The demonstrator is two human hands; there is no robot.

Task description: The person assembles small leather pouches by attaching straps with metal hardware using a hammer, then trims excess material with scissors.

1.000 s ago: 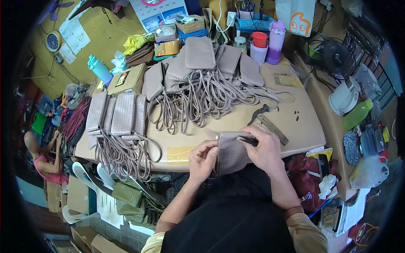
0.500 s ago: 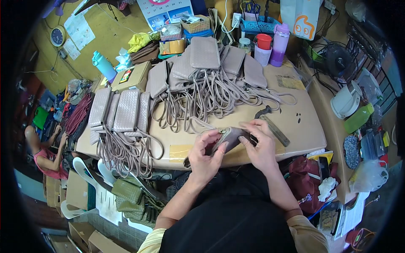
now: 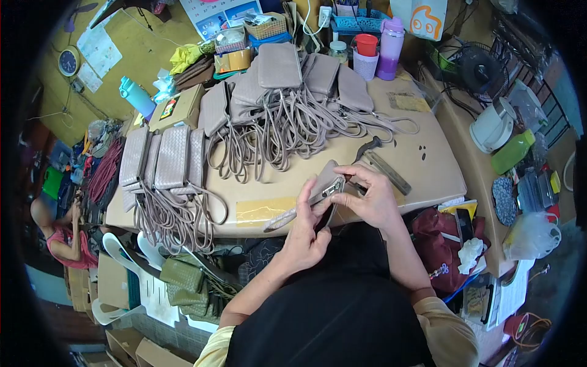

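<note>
Both of my hands are at a taupe pouch (image 3: 325,176) with a metal zipper, held tilted over the table's front edge. My left hand (image 3: 306,235) wraps round its lower left side. My right hand (image 3: 371,197) pinches at the zipper end, where a small brown part shows between the fingers. Behind them lies a pile of similar pouches (image 3: 279,66) with looped straps (image 3: 293,131). More woven pouches (image 3: 172,158) are stacked at the left, their straps hanging toward the front edge.
A hammer (image 3: 367,147) and a flat bar (image 3: 390,174) lie right of the pouch on the table (image 3: 428,174). Bottles, baskets and a red-lidded cup (image 3: 366,46) stand at the back. Another person (image 3: 70,241) sits far left. Green woven pieces (image 3: 186,281) rest on a white chair.
The pouch has turned more upright, its zipper now facing me. My left hand has rotated and moved lower on it, and my right hand has closed in at the zipper. The view has shifted slightly.
</note>
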